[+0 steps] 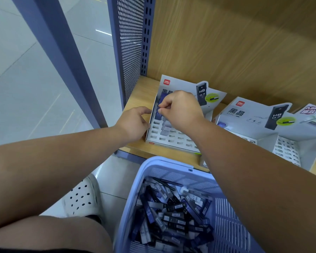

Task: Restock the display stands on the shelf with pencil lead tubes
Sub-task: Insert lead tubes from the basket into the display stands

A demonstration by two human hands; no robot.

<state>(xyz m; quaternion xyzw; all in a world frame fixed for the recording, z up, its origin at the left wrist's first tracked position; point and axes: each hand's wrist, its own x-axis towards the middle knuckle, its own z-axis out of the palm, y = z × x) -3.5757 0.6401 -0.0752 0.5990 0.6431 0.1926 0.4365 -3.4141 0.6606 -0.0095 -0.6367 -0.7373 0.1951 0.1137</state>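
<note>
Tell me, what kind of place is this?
Most likely a stationery shop: a wooden shelf carries cardboard display stands marked HB 0.7, a perforated metal panel closes its side, and a blue basket holds many pencil lead tubes.

The left display stand (167, 139) is pale grey with rows of small dark slots, a red logo and a lime-green disc. The pencil lead tube (160, 106) in it is dark blue. The slatted basket (171, 174) is lavender-blue, its loose tubes (173, 214) black, navy and grey. The shelf (140, 92) is light wood-grain, and the perforated side panel (131, 42) is blue-grey.
</note>
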